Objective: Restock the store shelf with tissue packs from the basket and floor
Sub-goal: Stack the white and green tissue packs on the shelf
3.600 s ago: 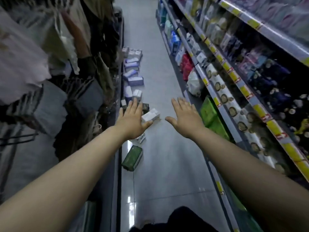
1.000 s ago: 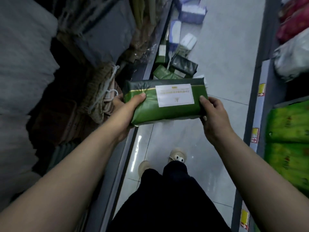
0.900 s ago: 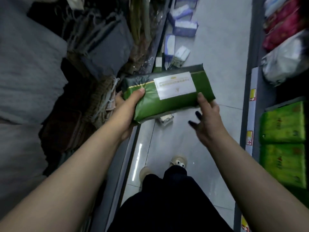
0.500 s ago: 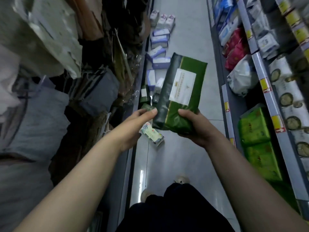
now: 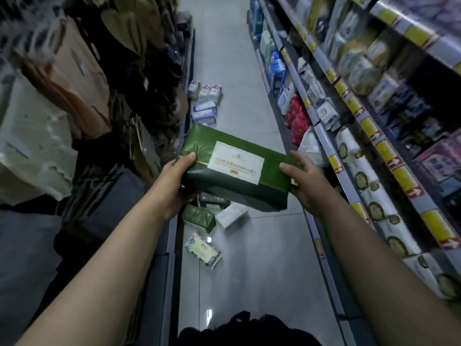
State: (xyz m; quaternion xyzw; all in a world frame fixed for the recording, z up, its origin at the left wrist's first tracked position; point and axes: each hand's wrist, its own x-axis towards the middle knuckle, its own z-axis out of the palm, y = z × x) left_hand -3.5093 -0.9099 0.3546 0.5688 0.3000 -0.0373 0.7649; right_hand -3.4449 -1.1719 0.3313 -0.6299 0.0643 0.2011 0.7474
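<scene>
A: The long dark-green plastic-wrapped tissue pack has swung round. Half a second ago it stood on end in one hand; now it lies crosswise, with its white rectangular label facing up.

B: And the hands?

A: Both grasp it. The left hand wraps the left end, thumb on top, fingers hidden beneath. The right hand clasps the right end the same way, thumb laid over the top edge.

B: Where is the pack, exactly?

A: In the air above the grey tiled aisle floor, between the two racks. Its right end is near the grey metal store shelf but apart from it.

B: What is on that shelf?

A: Rows of wrapped paper goods behind yellow price strips, some red soft packs lower down, and a white crinkled bag just past the right hand.

B: And on the floor?

A: Below the held pack lies a smaller green pack, with a white carton just beside it and a dark pack partly hidden behind the held one. Nearer the person lies a pale flower-printed pack. Farther up the aisle, a cluster of lavender-and-white packs sits by the left rack.

B: The left rack itself?

A: Hanging bags and folded cloth – too blurred to tell more
</scene>
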